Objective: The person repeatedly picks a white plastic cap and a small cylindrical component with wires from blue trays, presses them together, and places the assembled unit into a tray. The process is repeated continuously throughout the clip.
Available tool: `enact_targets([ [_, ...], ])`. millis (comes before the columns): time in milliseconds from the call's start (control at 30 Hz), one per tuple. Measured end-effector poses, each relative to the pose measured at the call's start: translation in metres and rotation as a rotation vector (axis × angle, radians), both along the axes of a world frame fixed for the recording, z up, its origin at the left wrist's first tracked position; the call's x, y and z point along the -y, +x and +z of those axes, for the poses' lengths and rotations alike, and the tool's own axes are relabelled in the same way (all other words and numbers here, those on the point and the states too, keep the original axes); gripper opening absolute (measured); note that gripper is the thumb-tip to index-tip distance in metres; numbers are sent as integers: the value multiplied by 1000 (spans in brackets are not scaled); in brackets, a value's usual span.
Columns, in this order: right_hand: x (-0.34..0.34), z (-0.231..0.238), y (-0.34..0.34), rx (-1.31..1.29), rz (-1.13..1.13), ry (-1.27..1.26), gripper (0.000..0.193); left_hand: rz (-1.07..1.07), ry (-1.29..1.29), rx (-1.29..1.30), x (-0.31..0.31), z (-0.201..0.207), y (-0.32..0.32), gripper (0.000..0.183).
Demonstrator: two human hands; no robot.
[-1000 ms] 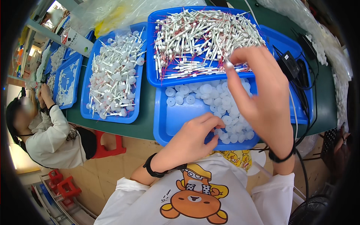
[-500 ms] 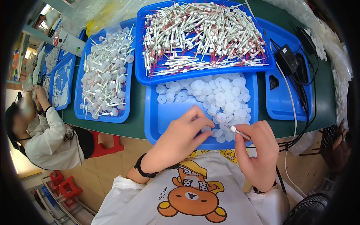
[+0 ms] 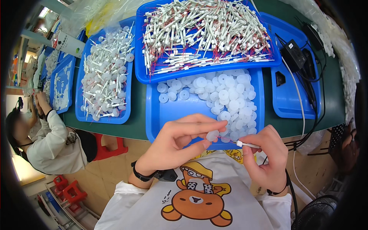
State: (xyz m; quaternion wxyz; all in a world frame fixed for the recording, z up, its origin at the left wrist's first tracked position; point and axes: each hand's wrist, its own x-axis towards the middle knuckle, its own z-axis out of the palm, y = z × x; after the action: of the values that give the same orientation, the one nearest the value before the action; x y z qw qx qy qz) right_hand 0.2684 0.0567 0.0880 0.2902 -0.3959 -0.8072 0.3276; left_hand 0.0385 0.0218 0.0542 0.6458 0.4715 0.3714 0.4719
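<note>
My left hand (image 3: 180, 143) pinches a small translucent white disc (image 3: 212, 135) between thumb and fingers. In my right hand (image 3: 264, 157) is a thin white stick (image 3: 248, 145) with a collar near one end and fine reddish strands coming out of it. The strands point left and reach the disc; whether they pass through its centre I cannot tell. Both hands are over the near edge of a blue tray (image 3: 153, 126), where many loose discs (image 3: 230, 100) lie heaped to the right.
A second blue tray (image 3: 140, 57), full of white sticks with red strands, overlaps the far part of the disc tray. To the left, another tray (image 3: 79, 111) holds sticks with discs. Rightward, a tray (image 3: 289, 111) carries black adapters (image 3: 294, 53) and cables. A person (image 3: 50, 142) works at far left.
My left hand has come up out of the disc heap with a disc in its fingers. The stick's stranded end has met that disc; my right hand has lowered slightly.
</note>
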Motion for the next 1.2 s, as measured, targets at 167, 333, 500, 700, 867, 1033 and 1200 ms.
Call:
enact_targets([
  [167,-3,-1,0,17,75,137,26,33,-76,3,1,-1,1,45],
  [333,0,-4,1,77,131,249,31,84,-131,114,1,-7,4,38],
  [500,-2,-4,3,84,132,270,30,37,-154,216,1,-11,0,33],
  [700,-3,-2,5,69,143,248,29,56,-144,187,1,-9,3,32],
  [867,-3,-2,6,87,107,320,32,25,-97,122,0,-12,2,32],
  [1033,-5,-9,3,104,144,421,33,26,-165,166,1,-6,6,32],
  [1200,-3,-10,2,193,220,541,32,27,-147,109,2,-7,9,32],
])
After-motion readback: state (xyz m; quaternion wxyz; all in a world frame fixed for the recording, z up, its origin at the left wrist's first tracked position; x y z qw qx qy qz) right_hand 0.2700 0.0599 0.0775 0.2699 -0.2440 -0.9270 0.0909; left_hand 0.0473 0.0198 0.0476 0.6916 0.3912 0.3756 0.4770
